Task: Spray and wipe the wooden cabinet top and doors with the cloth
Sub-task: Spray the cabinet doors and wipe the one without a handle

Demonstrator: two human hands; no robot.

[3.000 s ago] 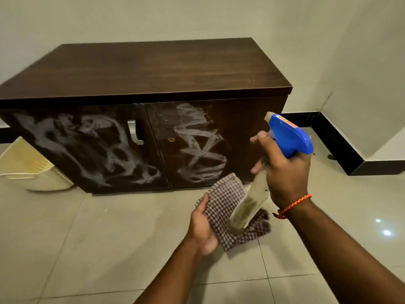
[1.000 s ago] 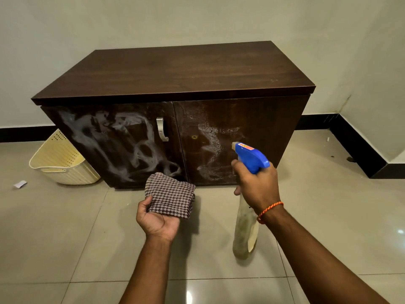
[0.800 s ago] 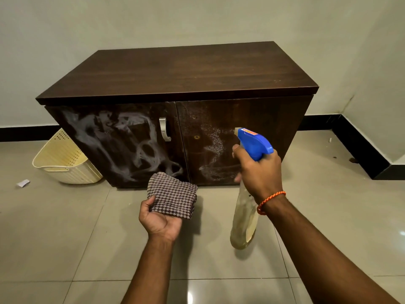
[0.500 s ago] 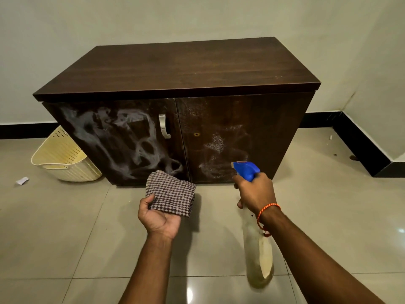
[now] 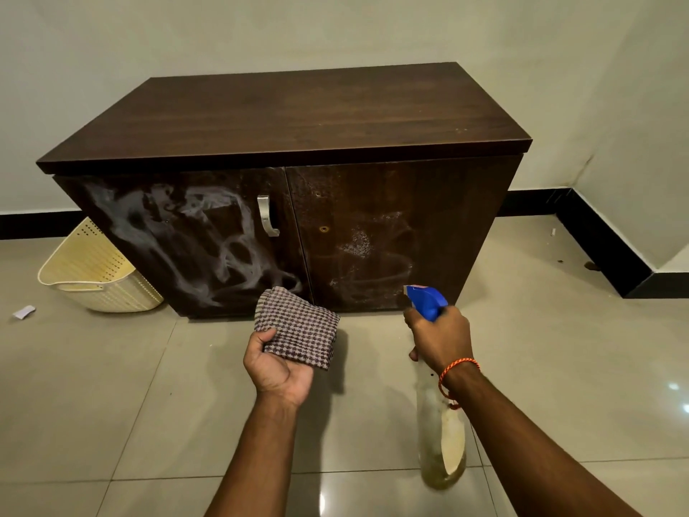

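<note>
The dark brown wooden cabinet (image 5: 298,117) stands against the far wall, its two doors facing the camera. The left door (image 5: 194,240) carries thick white swirls of foam across most of its face, none of it wiped off yet. The right door (image 5: 395,236) shows only faint speckles and thin streaks, so it looks sprayed and at best partly wiped. The top looks dry and bare, with a few pale specks near its right edge; I judge it either not yet sprayed or already done, and the view does not settle which.

The left hand (image 5: 279,363) is closed around a folded brown-and-white checked cloth (image 5: 298,326), held in the air just near the foot of the doors, not touching them. The right hand (image 5: 440,337) grips the neck of a clear spray bottle with a blue trigger head (image 5: 427,302), hanging low beside the right door.

Most wiping seems left, the left door first. A cream perforated plastic basket (image 5: 93,270) leans at the cabinet's left side on the tiled floor (image 5: 112,404).
</note>
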